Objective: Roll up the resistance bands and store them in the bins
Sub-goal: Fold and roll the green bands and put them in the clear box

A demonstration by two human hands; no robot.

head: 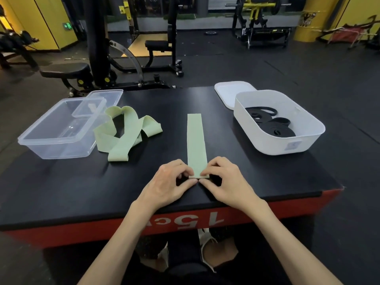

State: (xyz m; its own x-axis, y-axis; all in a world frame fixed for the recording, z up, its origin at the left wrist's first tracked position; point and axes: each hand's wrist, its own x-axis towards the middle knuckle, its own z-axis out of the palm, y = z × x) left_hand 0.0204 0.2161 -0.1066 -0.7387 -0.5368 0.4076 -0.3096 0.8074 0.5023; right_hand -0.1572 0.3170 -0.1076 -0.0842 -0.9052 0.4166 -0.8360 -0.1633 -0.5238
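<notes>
The black worktop [236, 182] carries a white bin [308, 140] of coiled black bands [273, 128] at right and an empty clear bin [41, 140] at left, with loose green bands [123, 138] beside it. One flat green band [196, 140] lies centred, running away from the person. The left hand [168, 182] and right hand [228, 179] pinch its near end, fingers [188, 173] closed on the first fold. Uneven pressure could skew the roll, or the springy band could uncoil. The red edge reads "15c", upside down.

The room is dim, lit softly from overhead; the black counter [61, 192] shows faint sheen and soft shadows beside the hands. Wide-angle bending curves the edges, and the far gym equipment [257, 21] looks slightly soft.
</notes>
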